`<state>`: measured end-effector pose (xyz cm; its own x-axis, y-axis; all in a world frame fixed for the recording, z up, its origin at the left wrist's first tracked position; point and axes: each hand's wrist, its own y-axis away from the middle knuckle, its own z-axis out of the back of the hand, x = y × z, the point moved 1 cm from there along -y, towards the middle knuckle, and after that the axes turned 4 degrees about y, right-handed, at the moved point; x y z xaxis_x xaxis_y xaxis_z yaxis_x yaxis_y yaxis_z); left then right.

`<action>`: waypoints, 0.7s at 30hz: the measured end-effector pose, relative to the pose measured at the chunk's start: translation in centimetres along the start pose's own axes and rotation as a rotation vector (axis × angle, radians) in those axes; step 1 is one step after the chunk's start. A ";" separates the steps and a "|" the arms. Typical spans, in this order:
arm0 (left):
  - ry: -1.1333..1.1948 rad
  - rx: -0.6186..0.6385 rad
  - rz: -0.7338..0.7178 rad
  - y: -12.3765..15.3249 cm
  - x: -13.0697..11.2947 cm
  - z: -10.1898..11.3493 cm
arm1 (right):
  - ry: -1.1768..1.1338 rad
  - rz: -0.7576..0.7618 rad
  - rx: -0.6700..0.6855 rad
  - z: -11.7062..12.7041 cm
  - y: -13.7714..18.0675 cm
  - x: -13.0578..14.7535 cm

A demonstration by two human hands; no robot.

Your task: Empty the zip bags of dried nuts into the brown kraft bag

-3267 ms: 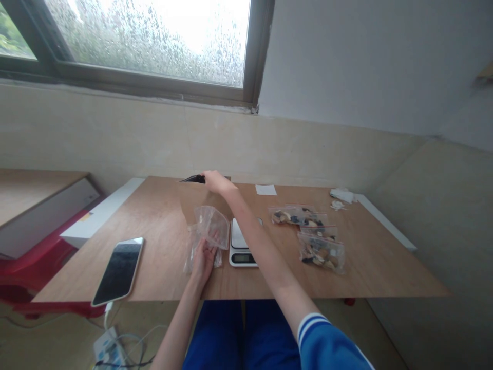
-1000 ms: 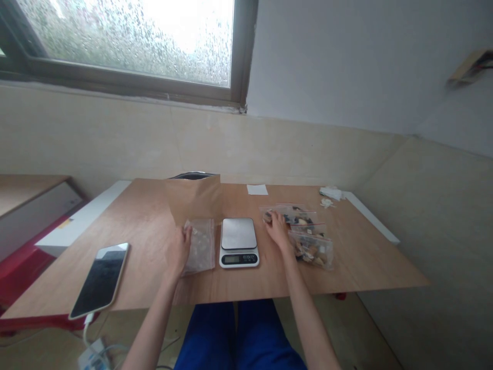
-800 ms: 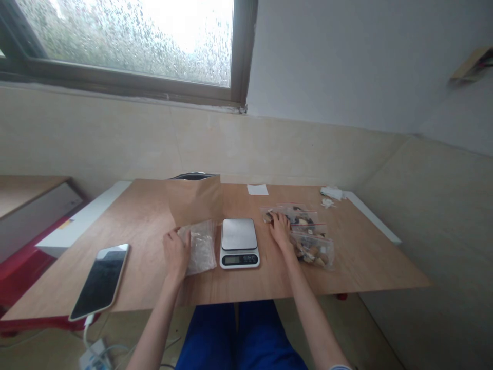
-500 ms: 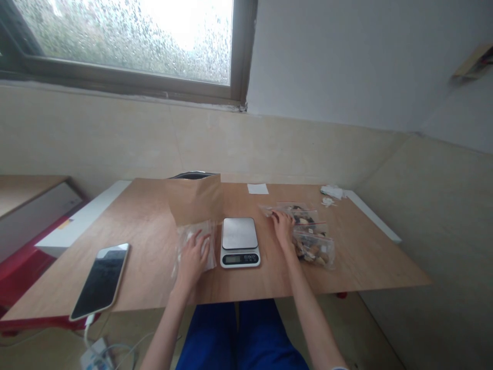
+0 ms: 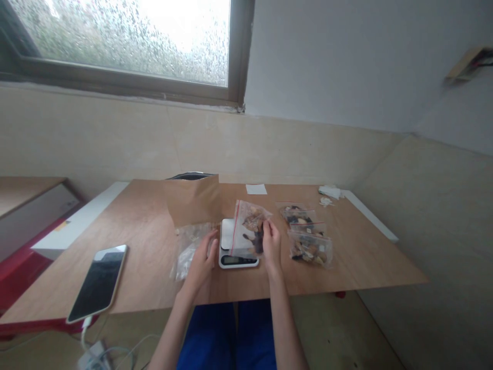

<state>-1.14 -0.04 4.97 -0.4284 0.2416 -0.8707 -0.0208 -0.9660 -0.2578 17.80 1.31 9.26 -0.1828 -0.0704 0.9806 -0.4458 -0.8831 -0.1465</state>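
Change: half a second ago the right hand lay flat on the filled bags at centre right; it now holds one of them up over the scale, and the left hand has slid from the top of the empty bags to their right edge.
Phone: black-screened smartphone with a pale rim (image 5: 97,282), lower left of the frame, lying flat near the front edge of the brown wooden table (image 5: 365,262), a white cable running down from it.
Paper bag: brown paper bag with a dark open mouth (image 5: 192,201), standing upright left of centre, just behind the empty bags.
Empty bags: small heap of clear, empty plastic zip bags (image 5: 187,248), flat on the table just left of the scale.
Left hand: left hand (image 5: 203,260), fingers loosely spread and pointing up the frame, resting against the right edge of the empty bags; it closes on nothing.
Scale: small white kitchen scale with a grey platform and a dark display strip (image 5: 232,252), at centre, between the two hands, partly hidden by the raised bag.
Held bag: clear zip bag with a red seal line, holding brown and dark pieces (image 5: 248,231), tilted and lifted above the scale platform.
Right hand: right hand (image 5: 269,244), pinched on the right side of the held bag.
Filled bags: two more clear zip bags of mixed pieces (image 5: 306,237), right of centre, flat on the table, overlapping.
Paper slip: white paper rectangle (image 5: 256,189), at the back of the table, above the scale.
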 end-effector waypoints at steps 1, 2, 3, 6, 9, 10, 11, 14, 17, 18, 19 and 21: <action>0.107 0.009 0.019 0.1 -1.4 -0.2 | -0.060 -0.040 0.057 -0.5 0.4 0.2; 0.201 0.030 0.035 0.1 -2.8 -0.4 | -0.107 -0.075 0.109 -0.9 0.6 0.4; 0.275 0.039 0.050 0.2 -3.9 -0.5 | -0.138 -0.102 0.150 -1.3 0.9 0.5; 0.373 0.052 0.086 0.3 -6.0 -0.6 | -0.155 -0.131 0.209 -1.9 1.4 0.3; 0.401 0.063 0.106 0.4 -6.6 -0.5 | -0.066 -0.089 0.192 -2.0 1.9 -0.1; 0.412 0.053 0.116 0.5 -6.6 -0.5 | 0.004 -0.062 0.161 -2.1 2.2 -0.1; 0.421 0.037 0.126 0.5 -6.7 -0.4 | 0.088 -0.029 0.118 -2.1 2.4 -0.1; 0.412 -0.024 0.149 0.6 -6.7 -0.4 | 0.272 0.074 0.063 -2.3 3.3 0.8; 0.402 -0.062 0.162 0.6 -6.6 -0.4 | 0.241 0.159 0.353 -2.9 4.1 2.2; 0.403 -0.087 0.171 0.6 -6.5 -0.3 | 0.216 0.177 0.467 -3.1 4.4 2.6; 0.405 -0.114 0.183 0.6 -6.4 -0.3 | 0.196 0.188 0.555 -3.3 4.7 2.9; 0.422 -0.143 0.229 0.7 -6.3 -0.2 | 0.171 0.182 0.641 -3.6 5.1 3.3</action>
<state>1.67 -2.26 10.17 -0.0038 0.0698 -0.9976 0.1675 -0.9834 -0.0694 11.77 -1.77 11.31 -0.3651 -0.2158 0.9056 0.2019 -0.9680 -0.1493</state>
